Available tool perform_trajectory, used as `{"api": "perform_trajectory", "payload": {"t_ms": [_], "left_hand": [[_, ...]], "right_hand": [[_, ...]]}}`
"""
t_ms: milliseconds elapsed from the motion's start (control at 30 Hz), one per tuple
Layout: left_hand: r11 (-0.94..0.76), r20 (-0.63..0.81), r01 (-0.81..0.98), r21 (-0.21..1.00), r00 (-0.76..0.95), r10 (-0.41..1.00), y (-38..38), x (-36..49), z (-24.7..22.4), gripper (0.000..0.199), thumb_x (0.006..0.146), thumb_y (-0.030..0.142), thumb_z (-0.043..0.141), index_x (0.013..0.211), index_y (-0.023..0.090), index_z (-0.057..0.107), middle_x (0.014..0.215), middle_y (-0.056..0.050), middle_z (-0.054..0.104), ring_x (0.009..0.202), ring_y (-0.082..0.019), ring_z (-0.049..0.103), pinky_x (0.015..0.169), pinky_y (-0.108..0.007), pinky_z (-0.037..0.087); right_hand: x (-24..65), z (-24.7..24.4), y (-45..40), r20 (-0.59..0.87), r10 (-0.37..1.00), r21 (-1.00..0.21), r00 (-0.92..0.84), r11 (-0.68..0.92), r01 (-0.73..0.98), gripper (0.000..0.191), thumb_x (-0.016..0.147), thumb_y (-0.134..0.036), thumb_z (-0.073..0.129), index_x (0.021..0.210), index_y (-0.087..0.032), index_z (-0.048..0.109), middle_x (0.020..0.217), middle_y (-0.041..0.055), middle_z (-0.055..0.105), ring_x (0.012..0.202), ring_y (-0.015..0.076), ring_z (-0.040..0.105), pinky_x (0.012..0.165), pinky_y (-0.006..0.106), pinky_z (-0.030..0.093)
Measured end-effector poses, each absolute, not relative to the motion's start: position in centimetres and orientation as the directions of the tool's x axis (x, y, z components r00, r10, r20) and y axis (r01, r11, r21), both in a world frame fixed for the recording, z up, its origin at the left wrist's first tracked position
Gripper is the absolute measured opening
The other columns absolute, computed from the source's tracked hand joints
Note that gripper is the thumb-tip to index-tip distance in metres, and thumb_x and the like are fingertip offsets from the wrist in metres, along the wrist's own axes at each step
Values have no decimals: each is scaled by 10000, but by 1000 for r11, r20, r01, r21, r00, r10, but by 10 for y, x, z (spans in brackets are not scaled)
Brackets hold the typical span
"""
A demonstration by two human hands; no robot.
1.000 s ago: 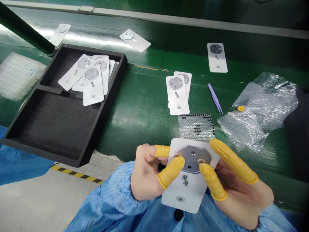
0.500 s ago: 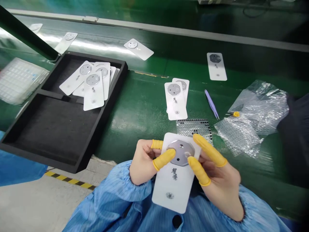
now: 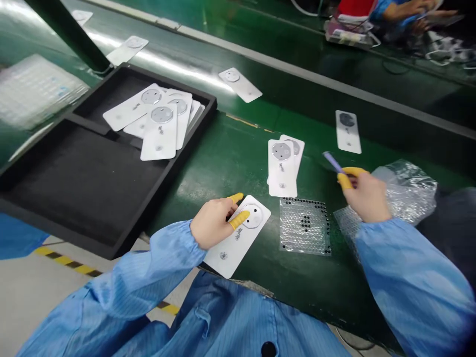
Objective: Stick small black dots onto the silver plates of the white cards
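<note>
Counting hours from the middle of the view: at six o'clock, pinching a white card (image 3: 230, 248) in the left hand (image 3: 211, 223), with the thumb on the disc (image 3: 256, 215) near the card's upper end and with the forefinger at the edge there, both in yellow finger covers (image 3: 240, 219). Held slanting, upper end toward one o'clock, lower end by the near edge of the green table (image 3: 223, 153); from this angle, hard to say whether flat on the tabletop or slightly raised.

At three o'clock, pinching lilac tweezers (image 3: 332, 160) between the covered thumb and forefinger of the right hand (image 3: 366, 196), with the free end toward ten. Behind that hand and partly hidden by it, crumpled clear plastic (image 3: 409, 183).

At four o'clock, between both hands, a clear sheet (image 3: 305, 240) with black dots. Just beyond it, near three, two overlapping cards (image 3: 282, 173). Farther out, single cards at twelve (image 3: 243, 89) and two (image 3: 348, 136). At nine, a black tray (image 3: 82, 173) in two compartments, with overlapping cards (image 3: 159, 136) heaped mostly in the far one. Near two, by the top border, another person's hands (image 3: 407, 9), blurred.
</note>
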State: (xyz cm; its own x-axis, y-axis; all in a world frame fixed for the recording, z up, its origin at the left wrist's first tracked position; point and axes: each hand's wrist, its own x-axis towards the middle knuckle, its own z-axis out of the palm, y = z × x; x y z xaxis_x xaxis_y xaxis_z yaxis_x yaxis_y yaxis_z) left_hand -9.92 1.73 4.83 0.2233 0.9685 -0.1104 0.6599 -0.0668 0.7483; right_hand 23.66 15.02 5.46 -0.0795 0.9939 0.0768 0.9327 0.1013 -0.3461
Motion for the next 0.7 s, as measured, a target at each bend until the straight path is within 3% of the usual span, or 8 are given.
{"api": "perform_trajectory", "payload": {"t_ms": [100,200,267,367,500,700], "left_hand": [[-350,238,748,564,259,936,0,-104,46,330,867,291,554,1088,48,586,1245,-257,570,1163,-345,553,926,-524,504],[-498,362,710,499,351,864,-11,-107,36,219,863,183,554,1047,64,569,1308,-261,518,1217,-327,509,937,-492,513],[-531,396,696,484,367,842,-13,-107,28,151,854,145,553,980,64,579,1225,-255,586,1177,-336,542,888,-484,541],[-544,413,695,470,371,831,-14,-106,21,128,856,137,544,941,56,595,1184,-252,618,1160,-351,558,854,-487,551],[-509,388,716,478,348,854,-14,-104,21,172,845,127,561,980,32,609,1196,-238,622,1154,-353,567,862,-478,547],[-476,323,719,507,353,878,-16,-104,24,190,836,108,571,997,18,616,1225,-226,612,1171,-352,555,896,-465,529]], "right_hand": [[216,72,120,55,982,-471,-182,186,862,489,893,-224,407,1376,-166,357,1065,119,626,700,152,621,702,328,554],[181,81,78,43,842,-509,-537,481,714,472,853,-134,408,1316,-224,428,1117,90,568,932,185,603,802,330,543],[156,77,57,11,671,-445,-741,667,597,491,802,-61,393,1279,-170,435,1141,121,534,1009,212,575,831,340,547],[131,67,43,-83,524,-364,-848,776,515,516,748,10,369,1246,-113,428,1112,146,526,946,215,587,793,342,572],[123,59,44,-146,497,-360,-855,778,514,550,740,27,348,1269,-108,415,1072,140,532,878,204,598,750,344,586],[126,62,47,-157,501,-352,-851,777,522,712,706,18,359,1402,-123,301,1097,146,530,932,232,605,757,353,591]]}}
